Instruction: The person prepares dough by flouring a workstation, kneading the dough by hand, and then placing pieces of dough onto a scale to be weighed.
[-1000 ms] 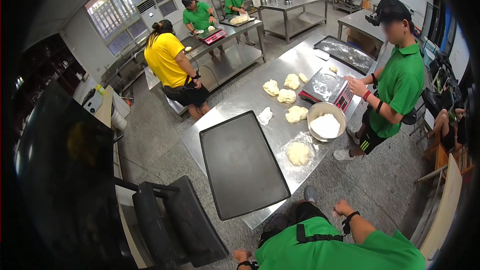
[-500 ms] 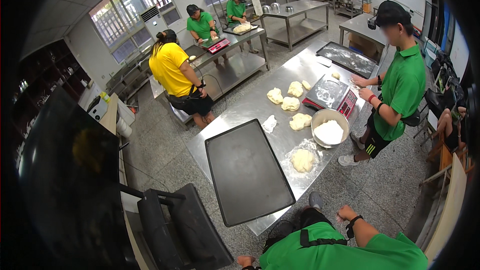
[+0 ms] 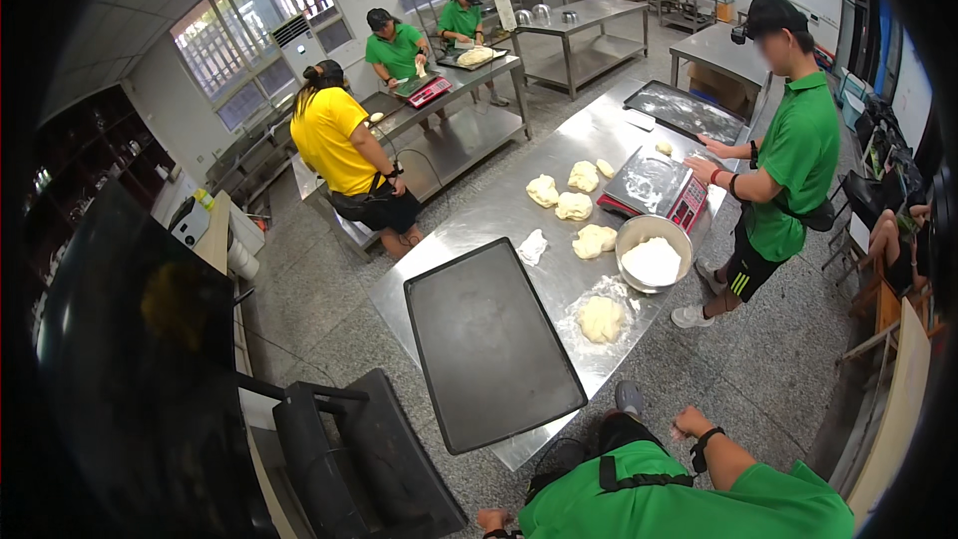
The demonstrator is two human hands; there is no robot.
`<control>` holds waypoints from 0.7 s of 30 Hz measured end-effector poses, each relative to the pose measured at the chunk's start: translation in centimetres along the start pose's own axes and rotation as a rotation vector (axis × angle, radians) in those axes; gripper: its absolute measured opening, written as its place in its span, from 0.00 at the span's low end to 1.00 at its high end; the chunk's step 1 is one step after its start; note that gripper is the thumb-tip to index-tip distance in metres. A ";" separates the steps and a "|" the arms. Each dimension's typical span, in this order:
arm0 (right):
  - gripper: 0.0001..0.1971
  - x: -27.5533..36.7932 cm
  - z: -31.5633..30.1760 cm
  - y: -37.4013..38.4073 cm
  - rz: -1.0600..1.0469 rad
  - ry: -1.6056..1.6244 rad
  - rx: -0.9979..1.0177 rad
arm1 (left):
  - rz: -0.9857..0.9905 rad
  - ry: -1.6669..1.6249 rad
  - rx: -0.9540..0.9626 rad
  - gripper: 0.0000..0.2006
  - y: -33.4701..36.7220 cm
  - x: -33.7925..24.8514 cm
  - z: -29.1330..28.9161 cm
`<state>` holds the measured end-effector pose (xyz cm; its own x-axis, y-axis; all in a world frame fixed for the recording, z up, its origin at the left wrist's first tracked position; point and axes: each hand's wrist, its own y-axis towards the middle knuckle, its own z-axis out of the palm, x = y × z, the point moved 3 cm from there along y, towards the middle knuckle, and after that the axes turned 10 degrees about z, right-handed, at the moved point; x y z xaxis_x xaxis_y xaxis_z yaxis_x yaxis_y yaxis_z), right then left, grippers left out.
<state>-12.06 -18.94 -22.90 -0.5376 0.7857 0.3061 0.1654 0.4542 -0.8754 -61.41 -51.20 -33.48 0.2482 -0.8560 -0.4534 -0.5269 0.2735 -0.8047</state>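
Note:
My right hand (image 3: 689, 423) hangs beside my body, fingers curled, with nothing visible in it. Low at the bottom edge, my left hand (image 3: 492, 520) is partly in view, apparently curled and holding nothing I can see. Both are off the steel table (image 3: 479, 206). Nearest me on it lie a large black baking tray (image 3: 494, 344) and a round of dough (image 3: 601, 319) on scattered flour. Beyond the dough stands a metal bowl (image 3: 628, 270) of white flour, beside a red digital scale (image 3: 649, 183). Several dough pieces (image 3: 574, 206) and a crumpled white cloth or bag (image 3: 532, 248) lie near them.
A co-worker in green (image 3: 806, 145) stands at the table's right side, hands near the scale. A floured tray (image 3: 689, 111) lies at the far end. Other people work at another steel table (image 3: 469, 95). A black stand (image 3: 369, 449) is at left.
The co-worker's hands by the scale have shifted, one reaching farther over the table edge. The whole view has turned slightly. My own hands look unchanged.

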 end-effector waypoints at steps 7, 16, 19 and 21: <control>0.10 -0.9 0.5 1.6 -0.061 0.003 -0.004 | -0.129 0.302 -0.105 0.12 2.5 -1.3 0.1; 0.12 -1.7 0.3 2.0 -0.111 0.066 0.054 | 0.429 1.645 0.336 0.13 4.8 -0.4 2.5; 0.12 -1.8 0.4 1.9 -0.105 0.077 0.041 | 0.571 1.609 0.242 0.13 4.6 -0.3 2.7; 0.12 -1.9 0.2 2.1 -0.119 0.033 0.018 | 0.273 1.278 0.197 0.10 4.6 0.4 2.1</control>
<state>-10.91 -19.53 -25.43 -0.5249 0.7404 0.4198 0.0872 0.5374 -0.8388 -62.00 -49.32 -38.19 -0.8402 -0.5421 -0.0175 -0.2845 0.4679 -0.8368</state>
